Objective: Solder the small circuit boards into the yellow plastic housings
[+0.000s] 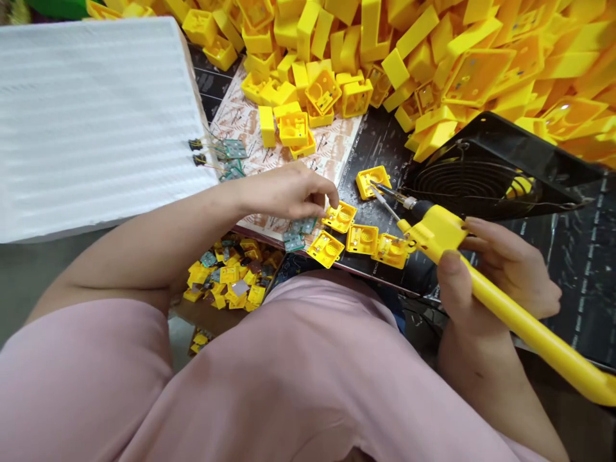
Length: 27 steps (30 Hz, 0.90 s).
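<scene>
My right hand point(500, 269) is wrapped round a yellow soldering iron point(486, 292), which has a thin feed tube beside its tip. The tip reaches over a small open yellow case point(371, 182). My left hand point(298, 192) has its fingers curled, thumb and forefinger at the edge of another open yellow case point(339, 217). Close by lie more open cases: one nearest my body point(325, 249), one in the middle point(362, 240) and one under the iron point(392, 250). Green circuit boards point(298, 235) with thin wires lie just below my left hand.
A large heap of yellow cases point(385, 45) covers the back. A black fan point(481, 173) stands at right. White foam point(96, 122) is at left, with wired boards point(231, 151) by its edge. Below the table edge, a box point(206, 316) holds mixed yellow parts.
</scene>
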Each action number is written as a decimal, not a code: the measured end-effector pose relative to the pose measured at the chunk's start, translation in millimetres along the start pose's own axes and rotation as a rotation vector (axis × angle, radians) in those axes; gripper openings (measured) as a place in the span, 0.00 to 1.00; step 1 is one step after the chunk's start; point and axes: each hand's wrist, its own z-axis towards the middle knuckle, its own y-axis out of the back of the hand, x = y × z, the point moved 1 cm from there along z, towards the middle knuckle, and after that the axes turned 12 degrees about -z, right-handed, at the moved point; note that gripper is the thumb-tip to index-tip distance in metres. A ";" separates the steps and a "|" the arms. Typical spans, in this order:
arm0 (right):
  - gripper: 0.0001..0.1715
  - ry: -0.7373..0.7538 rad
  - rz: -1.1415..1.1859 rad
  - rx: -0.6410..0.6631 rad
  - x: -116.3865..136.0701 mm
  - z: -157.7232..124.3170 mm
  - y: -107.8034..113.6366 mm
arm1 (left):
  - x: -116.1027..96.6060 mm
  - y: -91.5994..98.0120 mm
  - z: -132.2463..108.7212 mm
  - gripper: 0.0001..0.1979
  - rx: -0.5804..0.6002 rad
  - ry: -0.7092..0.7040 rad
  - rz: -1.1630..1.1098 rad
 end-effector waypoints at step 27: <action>0.15 0.296 -0.049 0.028 24.0 -6.1 -14.7 | -19.7 -12.5 30.1 0.14 -0.125 0.058 0.498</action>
